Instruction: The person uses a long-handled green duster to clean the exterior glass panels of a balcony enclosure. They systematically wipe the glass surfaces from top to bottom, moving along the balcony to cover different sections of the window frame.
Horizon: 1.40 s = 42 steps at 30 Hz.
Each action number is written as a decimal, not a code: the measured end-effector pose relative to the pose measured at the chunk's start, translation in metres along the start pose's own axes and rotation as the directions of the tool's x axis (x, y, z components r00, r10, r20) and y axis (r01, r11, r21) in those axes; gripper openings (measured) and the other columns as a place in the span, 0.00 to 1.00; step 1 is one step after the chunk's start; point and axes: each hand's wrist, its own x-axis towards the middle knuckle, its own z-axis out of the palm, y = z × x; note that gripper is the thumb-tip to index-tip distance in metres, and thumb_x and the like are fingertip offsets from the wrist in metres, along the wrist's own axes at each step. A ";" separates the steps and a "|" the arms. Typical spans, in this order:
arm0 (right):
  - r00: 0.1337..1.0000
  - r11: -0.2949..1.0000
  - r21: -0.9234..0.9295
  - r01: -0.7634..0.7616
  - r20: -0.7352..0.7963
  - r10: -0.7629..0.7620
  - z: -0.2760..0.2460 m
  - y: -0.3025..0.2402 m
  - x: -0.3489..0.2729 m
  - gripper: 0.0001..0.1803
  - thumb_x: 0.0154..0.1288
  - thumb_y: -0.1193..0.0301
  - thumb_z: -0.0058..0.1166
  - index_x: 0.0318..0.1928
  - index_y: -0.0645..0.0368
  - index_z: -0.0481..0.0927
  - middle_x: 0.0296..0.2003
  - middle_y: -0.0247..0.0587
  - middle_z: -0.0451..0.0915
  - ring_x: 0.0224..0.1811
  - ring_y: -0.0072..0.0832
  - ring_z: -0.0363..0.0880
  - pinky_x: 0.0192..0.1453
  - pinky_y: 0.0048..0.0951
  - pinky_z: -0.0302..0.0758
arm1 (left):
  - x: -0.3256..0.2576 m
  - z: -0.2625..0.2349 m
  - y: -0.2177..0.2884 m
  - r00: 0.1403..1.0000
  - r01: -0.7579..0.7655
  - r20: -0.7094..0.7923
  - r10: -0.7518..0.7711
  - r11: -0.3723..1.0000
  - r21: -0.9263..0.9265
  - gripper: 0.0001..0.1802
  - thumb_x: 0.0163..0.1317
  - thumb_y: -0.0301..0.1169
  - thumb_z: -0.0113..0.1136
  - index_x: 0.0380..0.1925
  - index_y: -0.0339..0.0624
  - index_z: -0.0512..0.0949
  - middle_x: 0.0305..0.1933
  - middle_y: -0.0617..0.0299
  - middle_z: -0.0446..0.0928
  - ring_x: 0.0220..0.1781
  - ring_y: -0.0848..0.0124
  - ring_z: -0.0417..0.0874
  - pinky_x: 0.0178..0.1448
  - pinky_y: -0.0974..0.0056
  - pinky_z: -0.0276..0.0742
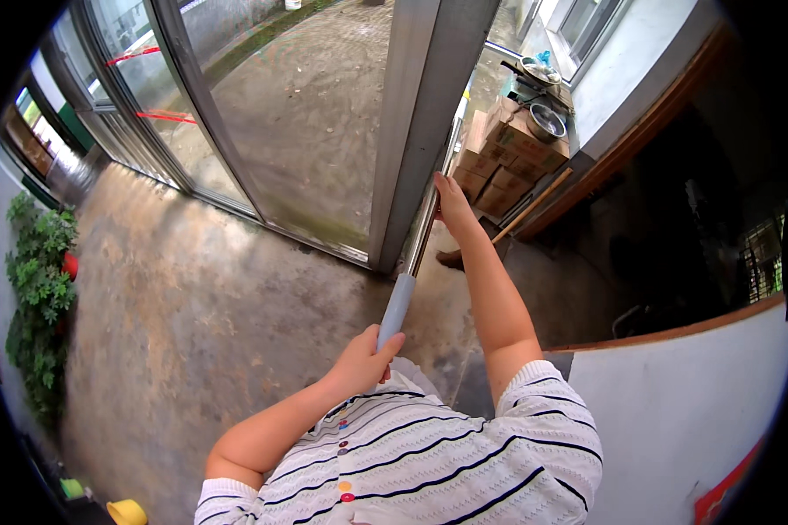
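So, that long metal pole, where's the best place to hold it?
Probably by the grey sleeve on the metal pole, from the near end: it is thicker than the shiny tube, and the left hand wraps its lower part. A second hand seems best farther up the tube, coming from the right, like the right hand, since the door post appears close on the left.

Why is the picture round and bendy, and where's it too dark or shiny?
Head view: the fisheye lens leaves black corners and curves the brown trim; head view: the doorway at right is almost black, while the floor by the glass panels has pale glare, and the metal pole glints.
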 end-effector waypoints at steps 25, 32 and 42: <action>0.994 0.987 0.143 0.068 -0.093 -0.055 0.105 0.146 -0.094 0.15 0.71 0.59 0.47 0.43 0.58 0.65 0.26 0.40 0.76 0.22 0.33 0.79 0.24 0.33 0.79 | -0.100 -0.105 -0.112 0.995 0.040 -0.095 -0.007 0.936 0.349 0.14 0.54 0.35 0.64 0.33 0.37 0.73 0.21 0.60 0.74 0.17 0.70 0.74 0.24 0.65 0.71; 0.984 0.830 0.537 -0.150 0.159 0.075 0.149 0.130 -0.190 0.13 0.71 0.61 0.47 0.41 0.59 0.67 0.34 0.47 0.80 0.31 0.36 0.83 0.36 0.40 0.83 | -0.167 -0.175 -0.196 0.968 -0.076 -0.136 0.212 0.761 0.644 0.11 0.47 0.32 0.63 0.30 0.41 0.76 0.27 0.50 0.77 0.30 0.54 0.79 0.36 0.58 0.75; 0.893 0.463 0.862 -0.204 -0.031 0.450 0.097 0.265 -0.110 0.15 0.64 0.53 0.55 0.38 0.50 0.74 0.37 0.36 0.80 0.35 0.30 0.77 0.44 0.38 0.77 | -0.298 -0.319 -0.358 0.932 0.340 -0.360 -0.032 0.416 0.843 0.17 0.42 0.33 0.68 0.34 0.46 0.75 0.38 0.54 0.76 0.42 0.53 0.79 0.44 0.52 0.75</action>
